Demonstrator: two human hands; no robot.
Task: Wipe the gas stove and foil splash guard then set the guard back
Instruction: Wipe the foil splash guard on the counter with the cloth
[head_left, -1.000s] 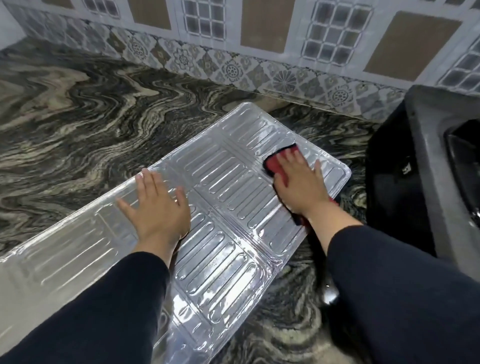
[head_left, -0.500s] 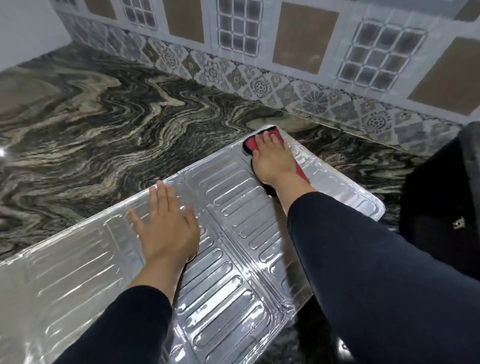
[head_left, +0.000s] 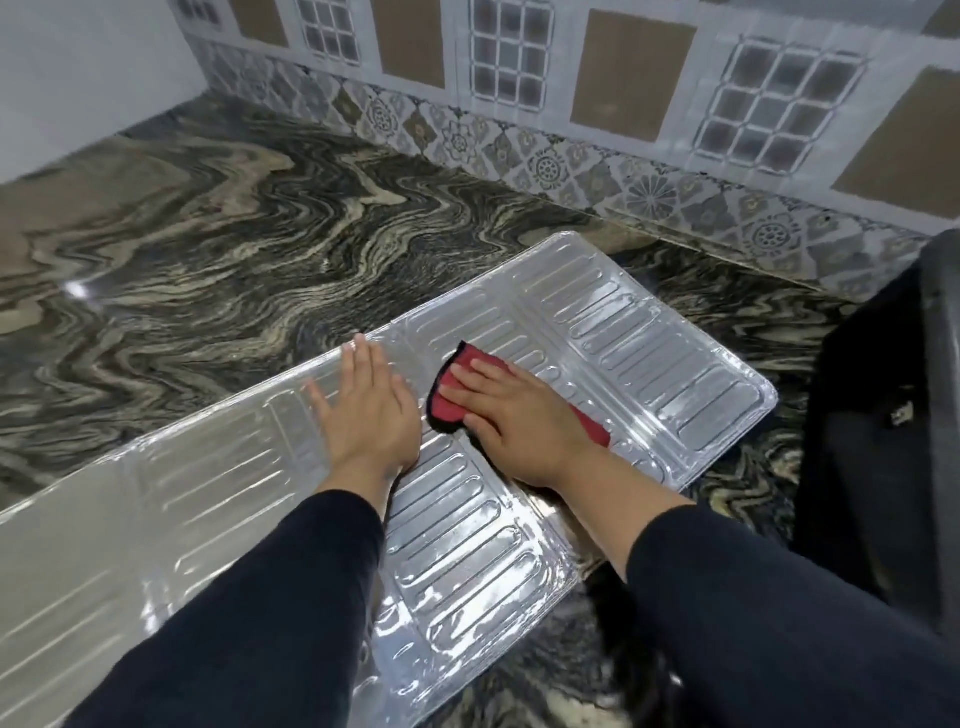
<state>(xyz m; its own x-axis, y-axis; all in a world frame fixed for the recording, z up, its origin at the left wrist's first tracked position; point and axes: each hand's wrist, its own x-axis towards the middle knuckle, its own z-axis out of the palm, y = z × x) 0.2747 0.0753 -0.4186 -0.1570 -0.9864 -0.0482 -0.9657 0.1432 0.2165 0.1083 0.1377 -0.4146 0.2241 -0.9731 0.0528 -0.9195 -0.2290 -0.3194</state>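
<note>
The foil splash guard (head_left: 649, 358) lies flat on the dark marbled counter, its ribbed silver panels running from lower left to upper right. My left hand (head_left: 366, 415) rests palm down with fingers spread on the middle panel, pinning it. Right beside it, my right hand (head_left: 519, 421) presses a red cloth (head_left: 451, 402) with a dark edge flat against the foil; most of the cloth is hidden under the palm. The black gas stove (head_left: 878, 441) shows only as its dark side at the right edge.
The marbled counter (head_left: 234, 249) stretches left and behind the guard. A patterned tile wall (head_left: 519, 104) runs along the back. The guard's near corner overhangs toward the counter front by my sleeves.
My right hand has dragged the red cloth from the guard's far corner back toward the middle, close to my left hand. My left hand stayed pressed on the foil.
</note>
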